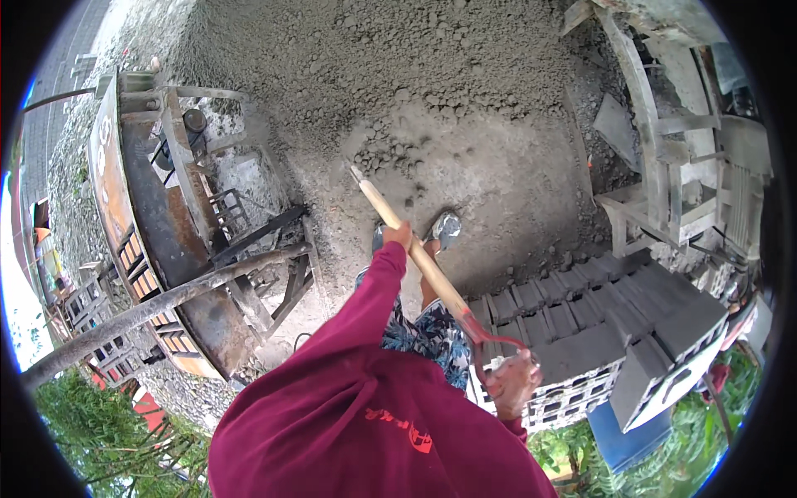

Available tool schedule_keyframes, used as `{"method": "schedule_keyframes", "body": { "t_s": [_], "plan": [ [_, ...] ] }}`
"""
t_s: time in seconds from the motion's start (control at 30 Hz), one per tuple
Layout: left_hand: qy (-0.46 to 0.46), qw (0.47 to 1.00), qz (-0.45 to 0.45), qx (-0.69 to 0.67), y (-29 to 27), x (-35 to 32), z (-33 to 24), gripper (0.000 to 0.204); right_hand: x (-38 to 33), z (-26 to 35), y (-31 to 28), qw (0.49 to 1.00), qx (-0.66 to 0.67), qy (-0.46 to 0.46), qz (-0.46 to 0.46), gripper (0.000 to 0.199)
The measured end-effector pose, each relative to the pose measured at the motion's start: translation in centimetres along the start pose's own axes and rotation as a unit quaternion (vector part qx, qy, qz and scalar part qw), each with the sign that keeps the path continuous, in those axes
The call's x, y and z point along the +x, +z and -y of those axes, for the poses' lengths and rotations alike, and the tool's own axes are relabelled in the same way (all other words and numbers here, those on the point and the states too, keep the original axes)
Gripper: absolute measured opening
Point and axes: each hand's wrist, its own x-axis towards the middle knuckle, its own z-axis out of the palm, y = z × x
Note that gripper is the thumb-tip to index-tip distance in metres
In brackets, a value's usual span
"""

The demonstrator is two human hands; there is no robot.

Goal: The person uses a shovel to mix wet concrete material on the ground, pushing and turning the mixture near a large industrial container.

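A shovel with a pale wooden shaft [432, 273] and a red D-shaped handle [481, 330] slants across in front of my body. My left hand [397, 235] is wrapped round the middle of the shaft. Down at the right, my right hand [513, 382] grips the red handle and is slightly blurred. The shaft's far end narrows to a grey metal socket, beside a small heap of damp grey clumps [394, 155]. I cannot clearly make out the blade against the grey material. My shoe [445, 231] stands on the dusty concrete floor [515, 178] beyond the shaft.
A broad pile of crumbly grey mix [432, 50] spreads across the far side. Stacked grey hollow blocks [573, 319] stand close on my right. To the left are a rusty metal trough [178, 257] and a long pole [174, 299]. A timber frame [656, 158] stands far right.
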Motion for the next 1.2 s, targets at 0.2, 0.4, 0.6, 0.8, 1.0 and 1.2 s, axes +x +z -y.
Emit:
{"method": "schedule_keyframes", "body": {
  "t_s": [0.2,0.4,0.6,0.8,1.0,1.2],
  "plan": [
    [-0.046,0.997,0.012,0.058,3.1,1.7,0.0,0.041,0.4,2.2,3.2,0.993,-0.107,0.039,-0.02,0.042],
    [-0.148,0.987,0.058,0.012,5.6,-12.1,4.3,0.025,-3.5,9.4,-5.4,0.997,-0.05,0.006,-0.052,0.035],
    [-0.089,0.995,0.01,-0.047,-0.8,-5.8,4.8,0.03,-1.2,4.4,-4.8,0.996,-0.065,0.049,0.035,0.041],
    [-0.037,0.997,-0.073,-0.018,-5.8,7.3,5.9,0.034,1.4,4.1,6.2,0.972,-0.194,0.038,0.129,0.039],
    [-0.178,0.979,0.035,-0.089,7.0,-11.5,5.1,0.023,-1.2,9.5,-6.9,0.957,-0.26,-0.13,-0.019,0.041],
    [-0.116,0.988,0.067,-0.083,6.8,-13.1,-1.0,0.029,-4.4,12.2,-4.7,0.992,-0.097,-0.076,0.001,0.051]
  ]
}}
